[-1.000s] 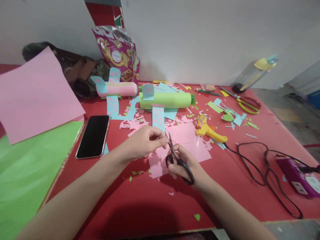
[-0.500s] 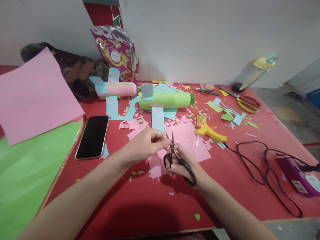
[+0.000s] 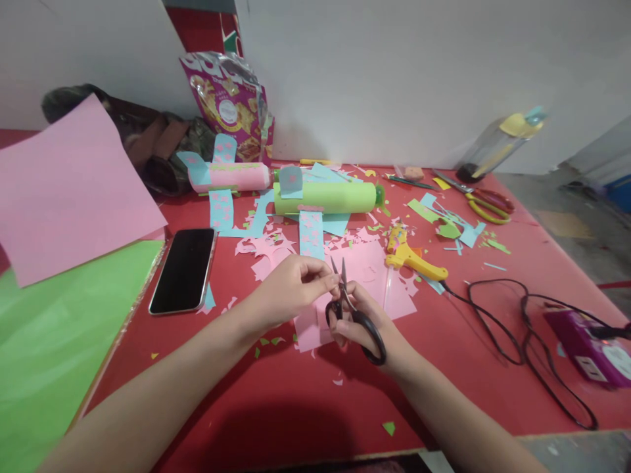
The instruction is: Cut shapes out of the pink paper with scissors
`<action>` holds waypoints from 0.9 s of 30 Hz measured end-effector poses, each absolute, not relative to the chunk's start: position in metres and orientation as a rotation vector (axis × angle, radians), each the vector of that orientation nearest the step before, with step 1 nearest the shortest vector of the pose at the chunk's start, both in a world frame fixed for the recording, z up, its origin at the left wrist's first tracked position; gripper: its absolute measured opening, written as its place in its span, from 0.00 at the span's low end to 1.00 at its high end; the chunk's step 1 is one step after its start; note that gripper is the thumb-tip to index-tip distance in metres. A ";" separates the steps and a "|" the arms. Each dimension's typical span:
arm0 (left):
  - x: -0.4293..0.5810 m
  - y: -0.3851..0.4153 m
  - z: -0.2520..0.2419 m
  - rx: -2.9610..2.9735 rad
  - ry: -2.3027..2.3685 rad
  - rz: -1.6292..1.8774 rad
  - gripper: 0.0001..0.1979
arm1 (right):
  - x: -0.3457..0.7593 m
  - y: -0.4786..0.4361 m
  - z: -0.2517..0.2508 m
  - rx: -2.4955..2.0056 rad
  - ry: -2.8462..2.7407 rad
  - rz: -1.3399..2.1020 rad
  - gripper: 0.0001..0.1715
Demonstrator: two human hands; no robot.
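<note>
On the far left of our red table [image 3: 276, 407] lie a green sheet [image 3: 54, 341] and a pink sheet [image 3: 69, 190], with a phone [image 3: 183, 269] just right of them. Near the middle, our left hand [image 3: 288, 289] pinches a tiny paper scrap, too small to make out, at the blades of the scissors [image 3: 352, 315]. Our right hand [image 3: 367, 325] grips the scissors' black handles, blades slightly parted. Beyond lies a green tube [image 3: 328, 197]; farther right, a yellow glue gun [image 3: 414, 256].
</note>
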State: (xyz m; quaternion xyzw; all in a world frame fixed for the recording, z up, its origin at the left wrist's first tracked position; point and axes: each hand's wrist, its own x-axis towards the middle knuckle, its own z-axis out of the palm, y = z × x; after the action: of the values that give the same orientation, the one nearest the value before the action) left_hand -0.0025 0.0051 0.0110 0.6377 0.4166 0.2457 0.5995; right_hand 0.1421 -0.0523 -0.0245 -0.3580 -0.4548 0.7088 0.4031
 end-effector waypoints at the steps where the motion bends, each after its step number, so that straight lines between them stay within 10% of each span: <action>1: -0.002 0.004 0.010 1.478 0.965 0.582 0.09 | 0.142 -0.052 -0.024 -0.910 -1.149 1.785 0.19; 27: 0.014 -0.016 0.008 1.475 1.156 0.766 0.12 | 0.139 -0.054 -0.026 -1.047 -1.132 1.674 0.17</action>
State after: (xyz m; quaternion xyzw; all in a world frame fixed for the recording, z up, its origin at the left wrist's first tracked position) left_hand 0.0145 -0.0162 0.0077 0.6178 0.4842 0.3207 0.5301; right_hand 0.1391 -0.0541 -0.0256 -0.4178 -0.4514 0.6676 0.4196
